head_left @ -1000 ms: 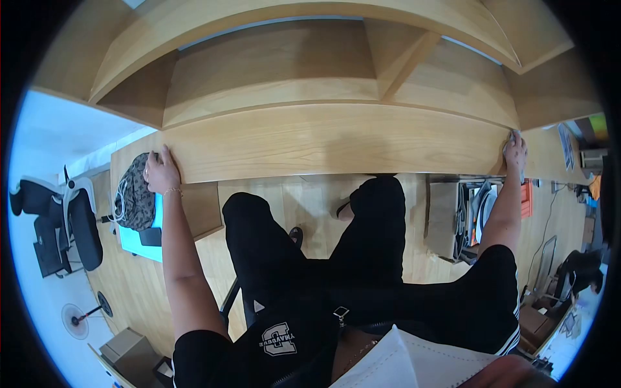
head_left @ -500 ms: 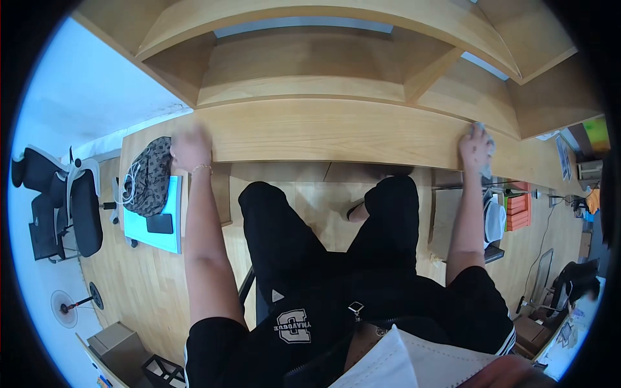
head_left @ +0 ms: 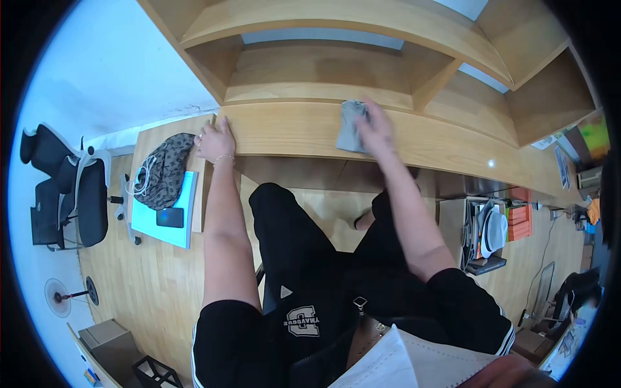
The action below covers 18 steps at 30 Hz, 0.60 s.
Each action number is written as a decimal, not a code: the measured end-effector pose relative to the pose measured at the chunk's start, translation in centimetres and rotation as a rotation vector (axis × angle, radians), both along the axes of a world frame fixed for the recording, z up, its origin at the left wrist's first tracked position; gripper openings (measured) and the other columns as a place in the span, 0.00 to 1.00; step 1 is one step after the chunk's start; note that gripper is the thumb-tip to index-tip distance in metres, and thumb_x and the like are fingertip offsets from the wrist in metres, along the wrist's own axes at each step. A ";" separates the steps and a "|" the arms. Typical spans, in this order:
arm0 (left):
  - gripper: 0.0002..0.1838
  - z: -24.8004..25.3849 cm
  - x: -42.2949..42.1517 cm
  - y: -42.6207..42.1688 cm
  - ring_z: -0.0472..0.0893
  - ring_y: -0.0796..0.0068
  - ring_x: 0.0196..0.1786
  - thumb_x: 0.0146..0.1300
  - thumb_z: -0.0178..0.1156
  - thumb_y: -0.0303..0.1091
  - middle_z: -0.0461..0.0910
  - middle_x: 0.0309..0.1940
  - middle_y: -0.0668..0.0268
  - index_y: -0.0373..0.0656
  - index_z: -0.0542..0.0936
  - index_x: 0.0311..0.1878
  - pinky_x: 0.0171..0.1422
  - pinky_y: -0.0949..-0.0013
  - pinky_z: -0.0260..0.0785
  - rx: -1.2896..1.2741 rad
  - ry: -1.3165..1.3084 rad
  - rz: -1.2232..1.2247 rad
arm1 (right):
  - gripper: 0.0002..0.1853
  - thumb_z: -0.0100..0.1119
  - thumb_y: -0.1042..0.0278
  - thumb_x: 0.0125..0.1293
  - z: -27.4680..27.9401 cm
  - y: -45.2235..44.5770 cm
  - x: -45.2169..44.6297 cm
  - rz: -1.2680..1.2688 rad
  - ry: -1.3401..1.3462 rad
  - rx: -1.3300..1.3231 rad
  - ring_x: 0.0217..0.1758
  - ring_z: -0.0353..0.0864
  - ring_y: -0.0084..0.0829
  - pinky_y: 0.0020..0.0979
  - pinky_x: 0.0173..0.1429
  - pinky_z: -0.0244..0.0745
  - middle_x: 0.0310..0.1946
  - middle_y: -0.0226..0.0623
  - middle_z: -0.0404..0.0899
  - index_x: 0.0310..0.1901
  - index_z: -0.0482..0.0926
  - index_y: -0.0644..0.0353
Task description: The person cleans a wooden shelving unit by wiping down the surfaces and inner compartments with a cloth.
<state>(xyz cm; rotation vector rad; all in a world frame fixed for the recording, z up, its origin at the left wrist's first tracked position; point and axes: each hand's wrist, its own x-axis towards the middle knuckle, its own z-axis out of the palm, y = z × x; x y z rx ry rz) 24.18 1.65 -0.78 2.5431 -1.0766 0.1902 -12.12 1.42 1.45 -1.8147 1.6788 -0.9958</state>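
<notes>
A grey cloth (head_left: 352, 127) lies against the wooden desk top (head_left: 284, 129), a little right of its middle. My right hand (head_left: 376, 131) is on the cloth's right part, blurred by motion, and its grip on the cloth is hard to make out. At the desk's left end my left hand (head_left: 215, 140) rests on the edge with its fingers apart, holding nothing. Just left of that hand is a dark patterned bag (head_left: 169, 173) with a white cable (head_left: 143, 174) on it.
Wooden shelves (head_left: 317, 69) rise behind the desk. A light-blue folder (head_left: 184, 216) with a black phone (head_left: 170, 217) lies at the left. Below the right side stands a box of papers and folders (head_left: 475, 233). Office chairs (head_left: 87, 204) and a fan (head_left: 58, 297) are farther left.
My right hand has moved left along the desk with the cloth, from the right end to near the middle. My left hand now rests at the desk's left edge. The view has shifted.
</notes>
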 end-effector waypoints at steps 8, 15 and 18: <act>0.28 -0.5 -3.9 -0.8 0.63 0.50 0.68 0.64 0.55 0.54 0.71 0.62 0.56 0.49 0.72 0.62 0.63 0.38 0.55 -0.091 -0.375 -0.339 | 0.35 0.41 0.34 0.67 -3.3 -0.9 -24.0 -0.519 0.887 -0.013 0.75 0.53 0.50 0.66 0.66 0.51 0.72 0.46 0.55 0.71 0.60 0.43; 0.29 3.6 -26.5 1.5 0.64 0.46 0.66 0.57 0.59 0.59 0.69 0.64 0.57 0.57 0.76 0.59 0.62 0.34 0.54 -0.175 -0.045 -0.910 | 0.34 0.42 0.33 0.66 -4.1 -0.7 -25.7 -0.554 0.802 0.062 0.75 0.54 0.42 0.65 0.67 0.51 0.73 0.36 0.53 0.71 0.58 0.34; 0.29 3.3 -30.2 1.2 0.58 0.44 0.70 0.57 0.59 0.57 0.65 0.66 0.56 0.55 0.76 0.59 0.64 0.31 0.49 -0.002 -0.034 -0.916 | 0.33 0.43 0.33 0.66 -3.0 -0.7 -25.5 -0.562 0.771 0.104 0.75 0.54 0.40 0.65 0.67 0.51 0.73 0.32 0.54 0.71 0.58 0.32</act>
